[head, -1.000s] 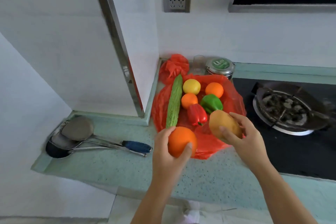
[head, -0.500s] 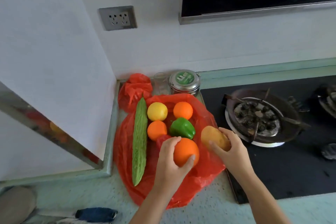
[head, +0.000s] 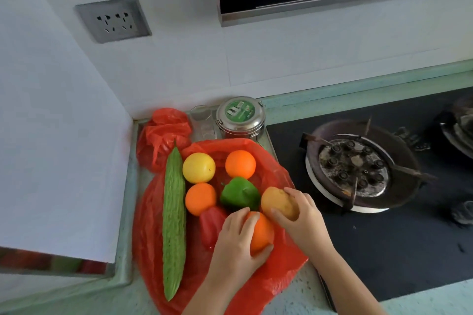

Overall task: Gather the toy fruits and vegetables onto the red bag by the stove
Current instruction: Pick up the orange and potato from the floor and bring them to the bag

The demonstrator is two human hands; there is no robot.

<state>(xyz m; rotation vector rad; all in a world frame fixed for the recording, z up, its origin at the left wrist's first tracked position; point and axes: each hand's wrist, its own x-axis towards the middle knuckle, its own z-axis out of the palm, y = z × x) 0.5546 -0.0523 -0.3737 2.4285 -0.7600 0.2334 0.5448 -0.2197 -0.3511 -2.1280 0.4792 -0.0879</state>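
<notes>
A red bag (head: 271,281) lies spread on the counter left of the stove. On it rest a long green bitter gourd (head: 174,222), a yellow fruit (head: 199,167), two oranges (head: 240,163) (head: 200,198), a green pepper (head: 239,193) and a red pepper (head: 211,225). My left hand (head: 236,245) grips a third orange (head: 261,234) low over the bag's near part. My right hand (head: 300,217) holds a tan potato (head: 277,202) just right of the green pepper, above the bag's right edge.
A black gas stove (head: 384,250) with a burner (head: 355,169) lies right of the bag. A steel tin with a green lid (head: 240,117), a clear glass (head: 203,120) and a crumpled red bag (head: 163,135) stand by the wall. A white cabinet side is at left.
Both hands moved forward and down over the bag with the orange and the potato. The view has closed in on the bag and tilted.
</notes>
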